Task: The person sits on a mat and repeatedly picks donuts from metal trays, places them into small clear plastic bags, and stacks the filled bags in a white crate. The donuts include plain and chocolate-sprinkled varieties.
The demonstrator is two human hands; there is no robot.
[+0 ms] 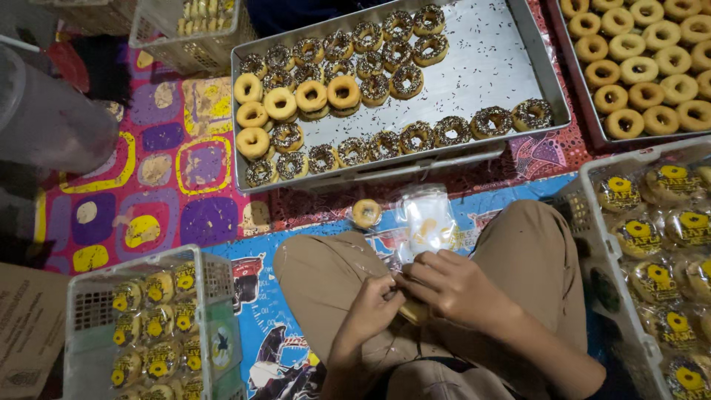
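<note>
trays (474, 59): 2 | baskets (200, 281): 3 | loose donut (366, 213): 1 | hands (415, 292): 2

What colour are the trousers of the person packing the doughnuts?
Tan, a light khaki brown, on the trousers; the head view shows them clearly.

Left hand (368, 307) and right hand (453, 285): together over the lap, fingers pinching a clear plastic bag (424, 221). Loose doughnut (366, 213): on the mat just beside it. Metal tray (485, 59): sprinkled and plain doughnuts. White baskets (200, 278): wrapped doughnuts.
</note>
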